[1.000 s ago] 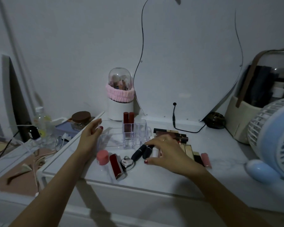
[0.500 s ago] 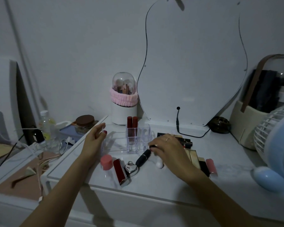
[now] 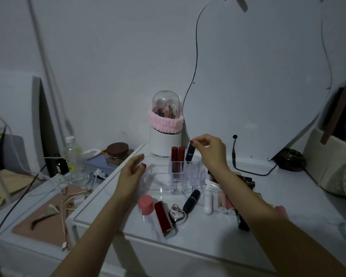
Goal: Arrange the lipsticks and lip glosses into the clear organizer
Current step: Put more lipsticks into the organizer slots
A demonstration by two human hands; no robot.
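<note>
Head view: the right hand (image 3: 210,150) pinches the top of a dark lipstick tube (image 3: 190,153) with its fingers (image 3: 197,143) closed on the cap. The tube stands slightly tilted, its lower end inside a rear compartment of the clear organizer (image 3: 186,176), just right of two red lip glosses (image 3: 177,156) that stand upright in the organizer's rear left slots. The left hand (image 3: 131,174) rests against the organizer's left side, at its low open tray section, fingers loosely curled and holding nothing.

The organizer sits on the white counter (image 3: 188,236). In front of the organizer lie several loose pieces: a pink-capped pot (image 3: 145,203) at front left, a red lipstick case (image 3: 164,217) beside it, a silver heart-shaped case (image 3: 177,213), a dark lipstick (image 3: 191,199) angled toward the organizer's front edge, a white tube (image 3: 208,202), and pale pink lip glosses (image 3: 226,202) partly under the right forearm. More dark and gold tubes (image 3: 246,179) lie to the right of the organizer, largely hidden by the arm.

Behind the organizer stands a white brush holder (image 3: 165,124) with a clear dome and a pink band, next to a curvy-edged mirror (image 3: 258,76).
</note>
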